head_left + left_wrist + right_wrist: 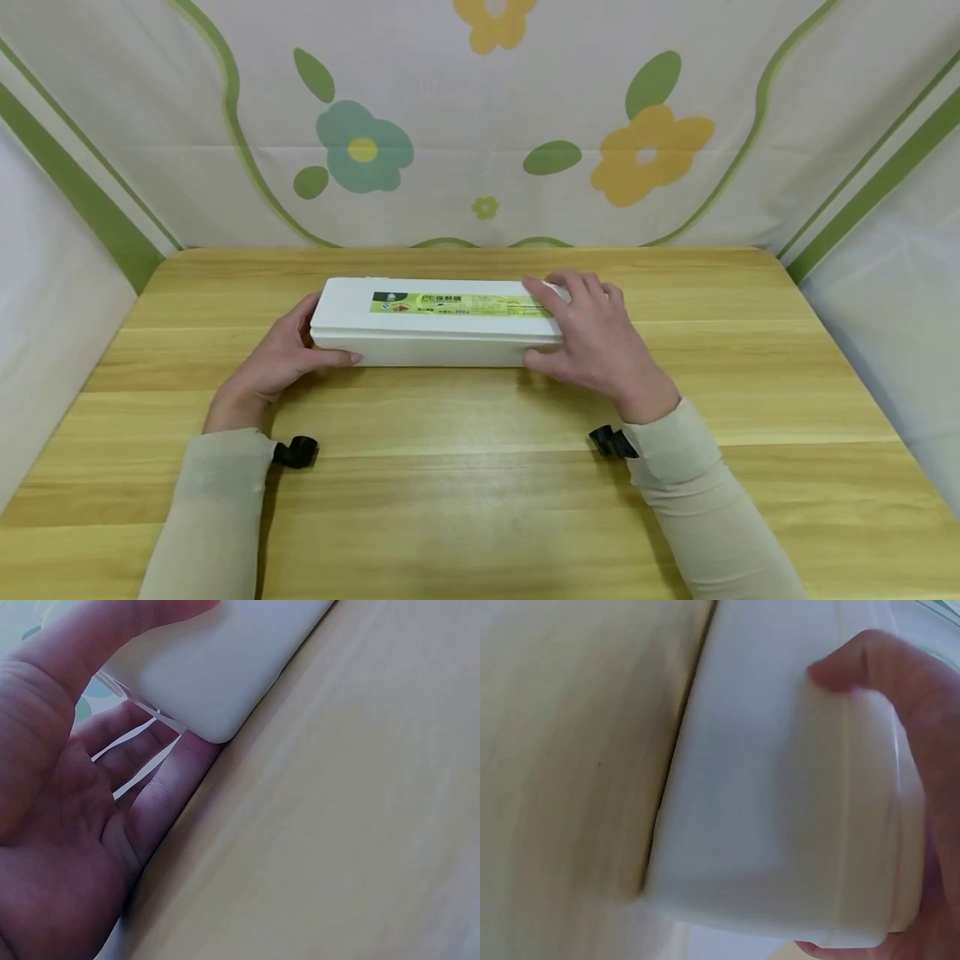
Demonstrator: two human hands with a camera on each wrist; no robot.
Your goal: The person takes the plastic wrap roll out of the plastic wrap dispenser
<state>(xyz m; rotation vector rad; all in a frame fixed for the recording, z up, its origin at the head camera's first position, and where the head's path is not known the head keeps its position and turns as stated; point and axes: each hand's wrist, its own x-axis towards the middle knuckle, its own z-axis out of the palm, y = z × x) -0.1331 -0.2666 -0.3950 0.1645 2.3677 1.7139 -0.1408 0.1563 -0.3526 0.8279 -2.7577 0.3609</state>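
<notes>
A long white cling film box (pixel 442 352) lies crosswise on the wooden table, its lid down and a green and yellow label (pixel 457 304) on top. My left hand (pixel 276 357) grips the left end, thumb along the front wall and fingers reaching round the end and behind. At the other end my right hand (pixel 600 343) holds the box, its thumb on the front and its index finger over the lid. In the left wrist view the box's rounded corner (pixel 202 690) meets the fingers. The right wrist view shows a thumb (pixel 870 664) pressed against the white wall. Any contents are hidden.
The wood-grain table (pixel 450 500) extends in front of the box and to both sides. Behind it hangs a pale cloth (pixel 465 108) printed with flowers, and white fabric closes in the sides. Black wrist camera mounts (pixel 300 452) stick out from both sleeves.
</notes>
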